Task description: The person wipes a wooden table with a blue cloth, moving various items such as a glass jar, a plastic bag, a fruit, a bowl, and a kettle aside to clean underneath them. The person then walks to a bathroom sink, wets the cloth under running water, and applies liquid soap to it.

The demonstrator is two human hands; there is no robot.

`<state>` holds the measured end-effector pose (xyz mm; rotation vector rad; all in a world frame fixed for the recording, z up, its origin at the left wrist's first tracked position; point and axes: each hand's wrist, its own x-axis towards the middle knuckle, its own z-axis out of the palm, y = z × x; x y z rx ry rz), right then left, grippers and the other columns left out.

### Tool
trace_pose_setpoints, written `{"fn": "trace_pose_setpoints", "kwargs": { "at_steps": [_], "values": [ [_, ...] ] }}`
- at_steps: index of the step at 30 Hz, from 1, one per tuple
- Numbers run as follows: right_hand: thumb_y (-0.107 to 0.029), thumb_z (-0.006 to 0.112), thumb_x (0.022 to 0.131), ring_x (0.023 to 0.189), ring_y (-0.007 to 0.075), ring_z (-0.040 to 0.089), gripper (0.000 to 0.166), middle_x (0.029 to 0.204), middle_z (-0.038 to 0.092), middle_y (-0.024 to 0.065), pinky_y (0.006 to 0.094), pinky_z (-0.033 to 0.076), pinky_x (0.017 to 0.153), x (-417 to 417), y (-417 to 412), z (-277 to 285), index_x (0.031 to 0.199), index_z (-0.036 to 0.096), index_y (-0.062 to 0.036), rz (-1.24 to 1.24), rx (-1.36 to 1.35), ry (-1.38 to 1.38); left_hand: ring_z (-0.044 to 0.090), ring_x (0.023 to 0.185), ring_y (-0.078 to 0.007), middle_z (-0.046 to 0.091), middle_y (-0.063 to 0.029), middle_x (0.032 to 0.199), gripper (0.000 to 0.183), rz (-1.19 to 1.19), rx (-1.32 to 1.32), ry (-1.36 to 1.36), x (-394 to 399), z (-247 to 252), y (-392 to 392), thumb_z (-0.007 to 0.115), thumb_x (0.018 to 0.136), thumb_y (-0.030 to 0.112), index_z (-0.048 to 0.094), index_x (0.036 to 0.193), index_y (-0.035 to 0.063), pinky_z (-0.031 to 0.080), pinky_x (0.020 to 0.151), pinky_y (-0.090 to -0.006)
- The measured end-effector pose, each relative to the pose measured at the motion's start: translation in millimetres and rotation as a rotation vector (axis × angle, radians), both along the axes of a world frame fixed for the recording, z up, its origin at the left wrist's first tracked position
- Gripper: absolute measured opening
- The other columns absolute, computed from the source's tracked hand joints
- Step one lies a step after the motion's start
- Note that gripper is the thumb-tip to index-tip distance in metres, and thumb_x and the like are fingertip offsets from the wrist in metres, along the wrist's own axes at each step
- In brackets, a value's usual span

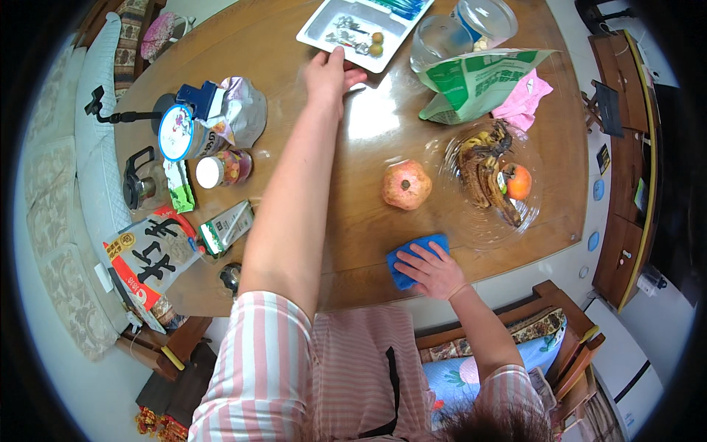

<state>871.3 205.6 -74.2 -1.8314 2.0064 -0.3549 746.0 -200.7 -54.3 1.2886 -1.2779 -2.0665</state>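
My left hand (330, 80) reaches across the wooden table (359, 232) to the near edge of a white tray (311, 36). One digit lies against the tray's rim, and the other fingers are partly hidden below it. In the tray are small foil-like bits, two small round fruits (376, 44) and blue-green packets. My right hand (436, 271) lies flat on a folded blue cloth (407, 259), pressing it to the table near the front edge. A pomegranate (407, 185) sits beyond the cloth. To its right, a clear glass plate (458, 221) carries browned bananas (478, 171) and an orange fruit (518, 181).
At back right stand clear jars (442, 41), a green-and-white bag (464, 83) and a pink cloth (525, 102). Crowding the left are a lidded tub (179, 132), a candy jar (223, 168), a glass pot (146, 185), a carton (226, 226) and a food bag (157, 248). A wooden bench (569, 315) stands at lower right.
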Motion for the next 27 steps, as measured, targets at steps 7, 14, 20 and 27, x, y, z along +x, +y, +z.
{"fn": "trace_pose_setpoints", "kwargs": {
  "at_steps": [7, 14, 20, 27],
  "values": [
    [-0.028, 0.077, 0.072, 0.144, 0.0235, 0.036, 0.077, 0.156, 0.041, -0.0026, 0.0500, 0.025, 0.119, 11.0, -5.1, 3.6, 0.145, 0.051, -0.0266, -0.066, 0.131, 0.008, 0.063, 0.114, -0.0366, 0.065, -0.0203, 0.121, 0.030, -0.173, -1.177, -0.232, 206.5, -20.8, 92.9, 0.052, 0.093, -0.002, 0.062, 0.121, -0.0026, 0.050, 0.097, -0.0403],
    [-0.014, 0.075, 0.075, 0.147, 0.0391, 0.029, 0.080, 0.159, 0.034, 0.0133, 0.0572, 0.024, 0.117, 59.2, -143.4, 1.5, 0.148, 0.044, -0.0070, -0.375, 0.032, -0.077, 0.045, 0.135, -0.0406, 0.047, -0.0196, 0.146, 0.047, -0.494, -1.268, -0.549, 325.2, -39.7, 93.5, 0.055, 0.085, -0.001, 0.055, 0.132, 0.0008, 0.040, 0.111, -0.0478],
    [-0.014, 0.059, 0.094, 0.151, 0.0443, 0.014, 0.067, 0.162, 0.023, 0.0221, 0.0578, 0.007, 0.121, 1.2, -295.6, -28.1, 0.153, 0.031, 0.0000, -0.925, -0.202, 0.005, 0.041, 0.138, -0.0388, 0.042, -0.0169, 0.150, 0.056, -0.572, -1.255, -0.583, 331.2, -47.2, 91.1, 0.059, 0.081, 0.005, 0.051, 0.136, 0.0020, 0.041, 0.111, -0.0483],
    [-0.026, 0.057, 0.096, 0.150, 0.0399, 0.020, 0.062, 0.161, 0.027, 0.0192, 0.0570, 0.011, 0.121, -79.3, -383.5, -24.7, 0.151, 0.037, -0.0039, -0.737, -0.191, 0.217, 0.043, 0.137, -0.0360, 0.045, -0.0160, 0.147, 0.054, -0.597, -1.201, -0.575, 323.1, -48.3, 93.4, 0.060, 0.078, 0.006, 0.054, 0.132, 0.0035, 0.039, 0.113, -0.0472]
  ]
}}
